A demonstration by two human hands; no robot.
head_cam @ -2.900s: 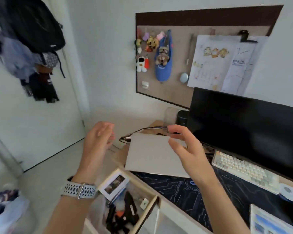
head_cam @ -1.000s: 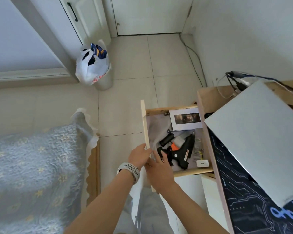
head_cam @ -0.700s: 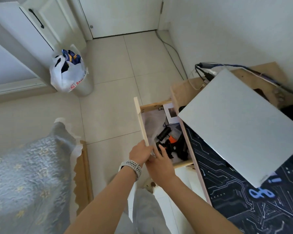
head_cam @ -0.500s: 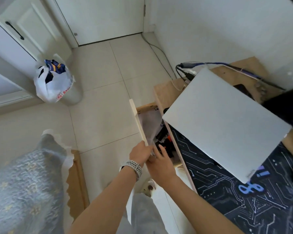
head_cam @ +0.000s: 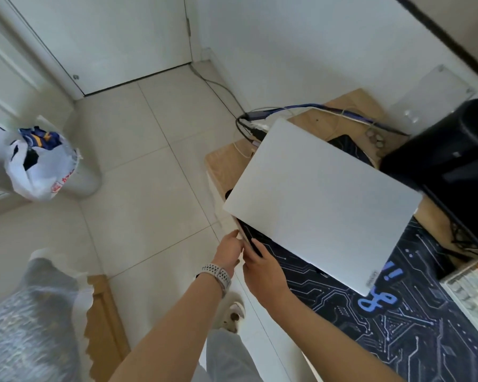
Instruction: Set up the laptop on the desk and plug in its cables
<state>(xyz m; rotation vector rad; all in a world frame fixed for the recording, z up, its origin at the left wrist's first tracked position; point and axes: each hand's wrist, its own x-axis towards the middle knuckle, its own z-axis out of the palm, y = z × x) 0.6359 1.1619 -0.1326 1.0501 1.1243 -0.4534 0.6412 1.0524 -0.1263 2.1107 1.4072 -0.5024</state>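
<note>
Laptop (head_cam: 323,202), silver and closed, lies askew on the tabletop (head_cam: 226,164), partly over a dark circuit-print mat (head_cam: 398,321); cables (head_cam: 262,117) bunch just beyond its far corner. Both hands meet at the tabletop's left edge; the left hand (head_cam: 229,248) presses the side with relaxed fingers; the right hand (head_cam: 262,267) rests flat on the mat, its grip apart.

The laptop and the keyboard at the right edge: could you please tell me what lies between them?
In the head view, only the dark circuit-print desk mat shows between the closed laptop and the keyboard; nothing else rests on that stretch.
</note>
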